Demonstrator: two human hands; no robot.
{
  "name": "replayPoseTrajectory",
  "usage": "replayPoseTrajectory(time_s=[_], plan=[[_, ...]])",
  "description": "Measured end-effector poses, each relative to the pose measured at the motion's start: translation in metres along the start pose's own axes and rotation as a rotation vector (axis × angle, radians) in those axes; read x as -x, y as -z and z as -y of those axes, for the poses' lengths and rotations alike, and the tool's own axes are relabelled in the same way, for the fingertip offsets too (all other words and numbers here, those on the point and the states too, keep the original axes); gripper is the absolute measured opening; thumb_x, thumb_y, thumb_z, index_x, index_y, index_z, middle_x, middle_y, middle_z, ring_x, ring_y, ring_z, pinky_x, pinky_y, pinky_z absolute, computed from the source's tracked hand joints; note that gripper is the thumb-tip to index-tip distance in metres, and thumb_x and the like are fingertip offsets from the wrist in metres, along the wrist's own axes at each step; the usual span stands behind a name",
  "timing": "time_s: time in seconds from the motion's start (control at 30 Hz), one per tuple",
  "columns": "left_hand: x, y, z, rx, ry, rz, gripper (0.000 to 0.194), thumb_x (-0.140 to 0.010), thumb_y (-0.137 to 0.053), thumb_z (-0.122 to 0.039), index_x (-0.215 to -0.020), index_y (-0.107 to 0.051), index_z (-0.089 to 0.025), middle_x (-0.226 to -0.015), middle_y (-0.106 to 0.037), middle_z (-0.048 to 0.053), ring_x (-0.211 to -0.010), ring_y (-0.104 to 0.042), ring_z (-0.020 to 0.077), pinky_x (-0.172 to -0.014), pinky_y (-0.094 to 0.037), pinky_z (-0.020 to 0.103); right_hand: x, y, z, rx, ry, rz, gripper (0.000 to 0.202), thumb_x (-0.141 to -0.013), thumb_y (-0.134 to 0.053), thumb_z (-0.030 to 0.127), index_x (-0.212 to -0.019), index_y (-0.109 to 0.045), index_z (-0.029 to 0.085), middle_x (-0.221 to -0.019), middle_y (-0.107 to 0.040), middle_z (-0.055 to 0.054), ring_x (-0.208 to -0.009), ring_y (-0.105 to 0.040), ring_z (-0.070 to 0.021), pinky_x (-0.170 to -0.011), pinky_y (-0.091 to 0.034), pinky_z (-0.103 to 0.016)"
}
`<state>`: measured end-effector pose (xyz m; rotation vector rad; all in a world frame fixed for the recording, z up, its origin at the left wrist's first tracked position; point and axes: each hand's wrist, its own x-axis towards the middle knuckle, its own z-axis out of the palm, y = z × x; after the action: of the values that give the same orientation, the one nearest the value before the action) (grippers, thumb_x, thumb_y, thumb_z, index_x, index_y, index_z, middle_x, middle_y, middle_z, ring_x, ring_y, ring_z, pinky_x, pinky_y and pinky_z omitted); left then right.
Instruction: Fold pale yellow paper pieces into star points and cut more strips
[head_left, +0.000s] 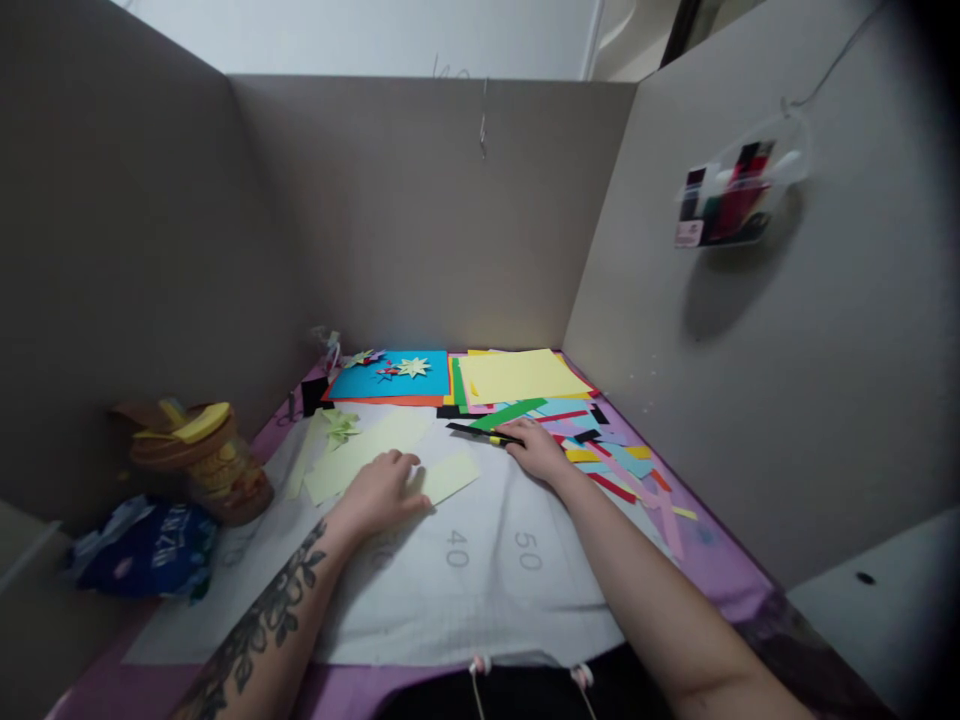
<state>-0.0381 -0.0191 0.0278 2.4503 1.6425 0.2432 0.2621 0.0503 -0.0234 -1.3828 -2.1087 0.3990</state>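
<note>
My left hand (384, 490) is open, its fingers apart above the white cloth, beside a small pale green paper piece (451, 476). My right hand (534, 448) rests near the middle of the table with its fingers round the handle end of a black craft knife (480, 432), which points to the left. A larger pale green sheet (386, 438) lies behind my left hand. To its left sit crumpled light green folded bits (341, 428). A green strip (520, 412) lies just behind the knife.
Colored paper strips (615, 462) scatter at right. At the back are a yellow sheet stack (521, 376) and a blue sheet (352, 382) with paper stars (413, 367). A brown tub (229, 475) and blue packet (146, 548) stand left. Grey panels (427, 220) enclose the table.
</note>
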Motion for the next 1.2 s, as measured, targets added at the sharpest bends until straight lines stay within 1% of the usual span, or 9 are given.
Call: replayPoseTrajectory(time_s=[0.1,0.3,0.5,0.6,0.77,0.9,0.97,1.07,1.2], plan=[[0.005,-0.005,-0.011,-0.003,-0.032,0.062,0.058,-0.067,-0.063,-0.053,-0.117,-0.054,-0.024,-0.111,-0.055,0.011,-0.101,-0.053,0.0285,-0.085,-0.042,0.035,0.0,0.0,0.0,-0.001,0.001,-0.004,0.041,-0.076,-0.054,0.008,-0.113,-0.065,0.023,-0.109,-0.061,-0.008,-0.106,-0.051,-0.022,-0.096,-0.039,-0.038],[0.007,-0.007,-0.013,-0.021,-0.116,0.066,0.075,-0.066,-0.063,-0.056,-0.13,-0.045,-0.023,-0.123,-0.052,0.012,-0.111,-0.047,0.0315,-0.092,-0.038,0.038,0.0,-0.001,-0.004,0.013,0.014,-0.012,0.041,-0.076,-0.053,0.009,-0.114,-0.065,0.021,-0.108,-0.061,-0.008,-0.105,-0.051,-0.0214,-0.096,-0.04,-0.036],[0.008,-0.011,-0.022,-0.067,-0.096,0.051,0.059,-0.074,-0.055,-0.04,-0.128,-0.047,-0.017,-0.12,-0.056,0.014,-0.11,-0.048,0.0306,-0.093,-0.039,0.04,0.0,-0.001,-0.002,0.007,0.0,-0.01,0.041,-0.076,-0.053,0.009,-0.113,-0.065,0.021,-0.109,-0.061,-0.008,-0.106,-0.051,-0.0215,-0.097,-0.04,-0.037],[0.008,-0.011,-0.025,-0.085,-0.087,0.054,0.056,-0.075,-0.052,-0.033,-0.128,-0.047,-0.014,-0.118,-0.058,0.014,-0.109,-0.049,0.0301,-0.093,-0.04,0.039,0.003,0.01,0.004,-0.082,0.043,0.001,0.041,-0.076,-0.053,0.01,-0.113,-0.065,0.021,-0.108,-0.061,-0.008,-0.105,-0.052,-0.0215,-0.096,-0.04,-0.038],[0.009,-0.007,-0.028,-0.115,-0.066,0.052,0.047,-0.081,-0.044,-0.025,-0.126,-0.048,-0.014,-0.112,-0.061,0.013,-0.105,-0.052,0.0274,-0.089,-0.041,0.036,0.015,0.049,0.008,-0.385,0.145,0.195,0.037,-0.077,-0.057,0.018,-0.113,-0.065,0.022,-0.112,-0.061,-0.008,-0.106,-0.054,-0.0218,-0.093,-0.042,-0.037],[0.009,-0.006,-0.028,-0.094,-0.03,0.036,0.038,-0.088,-0.032,-0.022,-0.12,-0.052,-0.015,-0.096,-0.065,0.013,-0.091,-0.058,0.0243,-0.08,-0.043,0.034,0.023,0.069,0.003,-0.38,0.161,0.418,0.035,-0.076,-0.061,0.027,-0.11,-0.067,0.019,-0.104,-0.064,-0.009,-0.103,-0.055,-0.0236,-0.092,-0.041,-0.038],[0.009,-0.005,-0.027,-0.079,-0.028,0.029,0.037,-0.089,-0.03,-0.021,-0.118,-0.053,-0.016,-0.091,-0.065,0.012,-0.087,-0.059,0.0235,-0.077,-0.043,0.033,0.025,0.069,0.001,-0.331,0.141,0.449,0.035,-0.076,-0.061,0.026,-0.11,-0.067,0.018,-0.103,-0.064,-0.01,-0.101,-0.056,-0.0237,-0.091,-0.042,-0.038],[0.008,-0.003,-0.028,-0.056,-0.033,0.03,0.035,-0.089,-0.031,-0.02,-0.114,-0.055,-0.019,-0.089,-0.066,0.011,-0.086,-0.059,0.0229,-0.075,-0.043,0.031,0.024,0.058,0.002,-0.241,0.103,0.385,0.036,-0.074,-0.058,0.017,-0.109,-0.068,0.019,-0.104,-0.063,-0.009,-0.099,-0.057,-0.0223,-0.09,-0.043,-0.036],[0.006,0.0,-0.029,-0.028,-0.017,0.046,0.035,-0.091,-0.029,-0.026,-0.111,-0.057,-0.019,-0.09,-0.066,0.01,-0.088,-0.059,0.0234,-0.075,-0.042,0.031,0.02,0.041,0.005,-0.106,0.133,0.312,0.042,-0.072,-0.056,0.009,-0.11,-0.067,0.022,-0.106,-0.062,-0.007,-0.101,-0.055,-0.0218,-0.092,-0.042,-0.035]])
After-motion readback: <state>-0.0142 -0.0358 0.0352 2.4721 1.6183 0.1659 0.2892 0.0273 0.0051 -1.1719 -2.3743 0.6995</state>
